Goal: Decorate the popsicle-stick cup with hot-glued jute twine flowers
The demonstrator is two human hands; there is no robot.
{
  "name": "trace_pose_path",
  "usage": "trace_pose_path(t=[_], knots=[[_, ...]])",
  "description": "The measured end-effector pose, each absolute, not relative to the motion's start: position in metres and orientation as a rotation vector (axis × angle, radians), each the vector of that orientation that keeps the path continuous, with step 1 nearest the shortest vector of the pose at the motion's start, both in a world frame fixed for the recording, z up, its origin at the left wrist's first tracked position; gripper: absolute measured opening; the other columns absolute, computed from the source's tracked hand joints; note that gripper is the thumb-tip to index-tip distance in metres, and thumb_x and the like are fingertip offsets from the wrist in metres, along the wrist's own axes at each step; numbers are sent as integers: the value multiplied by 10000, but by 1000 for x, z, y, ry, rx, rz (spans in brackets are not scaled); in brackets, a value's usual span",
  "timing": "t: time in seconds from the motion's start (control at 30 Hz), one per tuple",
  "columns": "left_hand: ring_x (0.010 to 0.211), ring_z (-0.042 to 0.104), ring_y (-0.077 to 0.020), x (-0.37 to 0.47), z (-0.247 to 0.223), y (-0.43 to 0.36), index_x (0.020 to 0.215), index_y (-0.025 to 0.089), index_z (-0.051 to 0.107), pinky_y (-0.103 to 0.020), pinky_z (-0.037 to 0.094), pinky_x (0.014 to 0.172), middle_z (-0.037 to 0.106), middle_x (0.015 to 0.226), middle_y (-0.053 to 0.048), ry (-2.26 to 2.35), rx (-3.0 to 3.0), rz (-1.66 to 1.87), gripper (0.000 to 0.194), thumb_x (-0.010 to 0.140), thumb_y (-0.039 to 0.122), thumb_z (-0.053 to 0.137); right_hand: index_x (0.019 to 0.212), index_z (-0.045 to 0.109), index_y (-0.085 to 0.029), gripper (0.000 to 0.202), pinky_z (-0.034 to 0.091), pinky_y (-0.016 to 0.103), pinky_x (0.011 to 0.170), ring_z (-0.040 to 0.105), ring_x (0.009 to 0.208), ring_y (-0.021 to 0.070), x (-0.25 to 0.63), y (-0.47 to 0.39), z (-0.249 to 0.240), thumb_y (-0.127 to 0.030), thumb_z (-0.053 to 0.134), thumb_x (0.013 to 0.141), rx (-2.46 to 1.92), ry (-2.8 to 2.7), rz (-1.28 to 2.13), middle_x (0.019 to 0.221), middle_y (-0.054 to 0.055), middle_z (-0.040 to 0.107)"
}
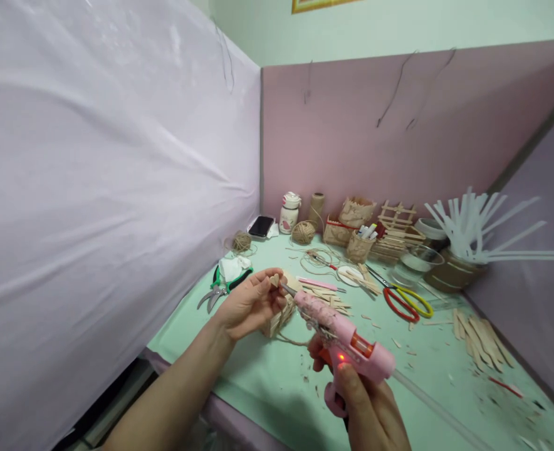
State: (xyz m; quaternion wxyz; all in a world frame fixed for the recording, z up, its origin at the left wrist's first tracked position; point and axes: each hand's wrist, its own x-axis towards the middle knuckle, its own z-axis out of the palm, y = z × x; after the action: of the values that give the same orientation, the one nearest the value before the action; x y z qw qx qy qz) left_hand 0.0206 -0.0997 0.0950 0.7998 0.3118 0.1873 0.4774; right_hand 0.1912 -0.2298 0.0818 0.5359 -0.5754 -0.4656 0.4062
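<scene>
My left hand [253,300] pinches a small heart-shaped wooden piece [274,280] between thumb and fingers. In my right hand [368,398] is a pink hot glue gun [340,329], its red light lit and a clear glue stick [439,404] sticking out of its back. The nozzle [288,289] points left, right beside the wooden heart; whether they touch I cannot tell. Behind and below my left hand stands a small wooden-stick basket [278,318], partly hidden by the hand, with a twine at its base.
Green-handled pruning shears [215,294] lie left, and red-and-yellow scissors [406,304] right. Wooden sticks [481,338] and scraps are scattered about. At the back stand a white bottle [290,213], a twine ball [304,232], stick-built boxes [356,213], a glass bowl [415,263] and a pot of glue sticks [455,269].
</scene>
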Motion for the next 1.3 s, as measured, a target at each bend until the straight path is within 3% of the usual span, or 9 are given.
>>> trace_pose_path(t=[0.13,0.37,0.6,0.8,1.3], knots=[[698,557,-65,25,91,-101,889,150,713,-165,456,658,614,826,-18,424,652,1006,354,608,259,898,1015,744,-202,572,543,274,565,653,746,220,190,-226,79,-691,499,851,-1430,-1105,894,1000,98,745],[679,556,-66,26,87,-100,893,144,719,-174,445,648,642,828,-30,470,733,1047,347,626,287,889,1054,733,-185,606,473,273,478,604,592,195,196,-221,74,-689,450,874,-1444,-1254,764,835,83,727],[679,564,-67,27,88,-101,887,120,733,-183,451,663,654,815,-33,498,736,1083,337,623,258,890,1008,742,-188,587,481,266,483,618,617,193,195,-221,77,-685,462,871,-1449,-1253,753,901,90,744],[696,566,-66,27,91,-102,863,133,739,-185,451,677,647,814,-27,504,765,1071,336,606,280,900,1017,736,-186,561,465,258,454,619,601,197,197,-218,74,-654,451,895,-1412,-1294,731,796,77,729],[684,575,-69,27,89,-103,852,116,750,-187,450,670,664,816,-37,508,734,1071,354,576,264,914,1014,732,-180,659,490,292,499,625,645,217,194,-221,75,-747,451,833,-1502,-1209,774,953,114,740]])
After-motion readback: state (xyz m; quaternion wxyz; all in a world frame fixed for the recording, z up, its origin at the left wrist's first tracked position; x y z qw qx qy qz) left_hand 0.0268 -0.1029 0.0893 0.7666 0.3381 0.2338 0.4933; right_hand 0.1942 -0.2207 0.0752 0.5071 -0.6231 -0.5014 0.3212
